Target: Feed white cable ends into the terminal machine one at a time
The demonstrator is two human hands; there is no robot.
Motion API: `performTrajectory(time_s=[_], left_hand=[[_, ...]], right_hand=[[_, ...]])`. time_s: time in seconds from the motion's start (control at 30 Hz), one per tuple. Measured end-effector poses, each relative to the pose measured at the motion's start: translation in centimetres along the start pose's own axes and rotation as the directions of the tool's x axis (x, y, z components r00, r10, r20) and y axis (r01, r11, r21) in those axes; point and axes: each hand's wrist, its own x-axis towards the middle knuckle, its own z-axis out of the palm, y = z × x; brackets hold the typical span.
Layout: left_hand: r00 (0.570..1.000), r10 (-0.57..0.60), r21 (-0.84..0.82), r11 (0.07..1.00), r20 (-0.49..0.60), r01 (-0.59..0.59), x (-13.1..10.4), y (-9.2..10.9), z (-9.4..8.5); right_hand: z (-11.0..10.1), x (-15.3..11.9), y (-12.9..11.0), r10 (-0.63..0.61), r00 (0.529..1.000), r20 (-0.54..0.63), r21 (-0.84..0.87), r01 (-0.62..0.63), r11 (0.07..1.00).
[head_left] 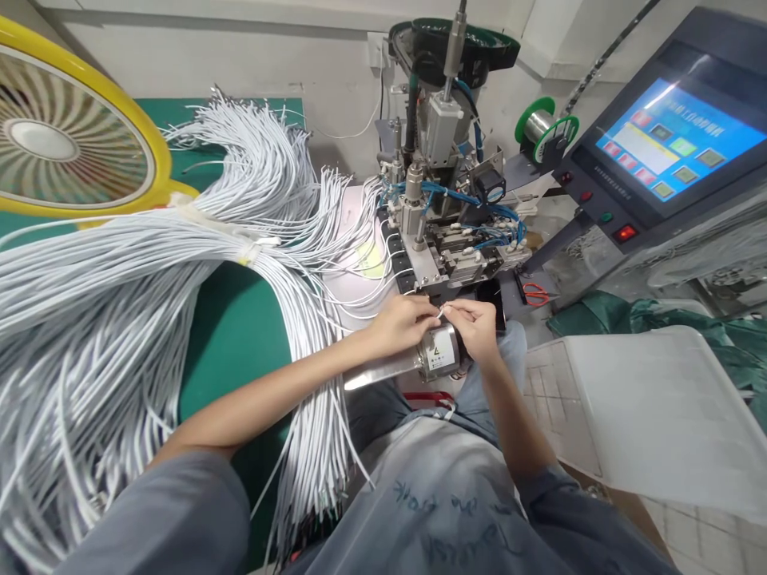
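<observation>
Both hands meet at the front edge of the bench machine (428,263), above a round motor with a white label (442,351). My left hand (407,323) is closed, thumb and fingers pinching a white cable (442,312) near its end. From the other side, my right hand (473,323) pinches the tip of the same cable; the very end is hidden by the fingers. Several more white cables (359,299) run from a large tied bundle (240,243) on the left to the black blocks along the machine's left side.
A yellow fan (161,152) stands at the left on the green mat (233,327). A control panel with a lit screen (683,144) leans in at the right. Nearby are a wire spool (542,126), red-handled pliers (535,295) and a white plastic bin (665,407).
</observation>
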Motion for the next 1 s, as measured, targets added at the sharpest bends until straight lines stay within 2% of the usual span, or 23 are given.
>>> performTrajectory(time_s=[0.1,0.23,0.4,0.67,0.83,1.0], left_hand=[[0.996,-0.038,-0.022,0.999,0.077,0.04,0.1,-0.1,0.2],[0.974,-0.102,0.174,0.982,0.204,0.066,0.1,-0.6,0.3],[0.944,-0.181,0.333,0.939,0.277,0.083,0.0,-1.0,0.8],[0.919,-0.171,0.44,0.898,0.354,-0.003,0.0,-1.2,0.8],[0.91,-0.119,0.448,0.891,0.398,-0.079,0.2,-1.0,0.4],[0.918,-0.066,0.459,0.879,0.392,-0.133,0.2,-1.3,0.2]], right_hand=[[0.3,0.0,1.4,0.057,0.998,-0.029,0.077,-0.054,0.996],[-0.7,0.7,3.2,0.12,0.993,-0.008,0.028,-0.12,0.992],[-1.3,1.4,4.8,0.207,0.978,0.024,0.052,-0.208,0.977],[-0.3,1.8,5.4,0.263,0.96,0.093,0.132,-0.274,0.953],[-0.2,2.1,5.9,0.254,0.961,0.114,0.078,-0.263,0.962],[-0.2,2.4,6.1,0.247,0.957,0.15,0.022,-0.253,0.967]])
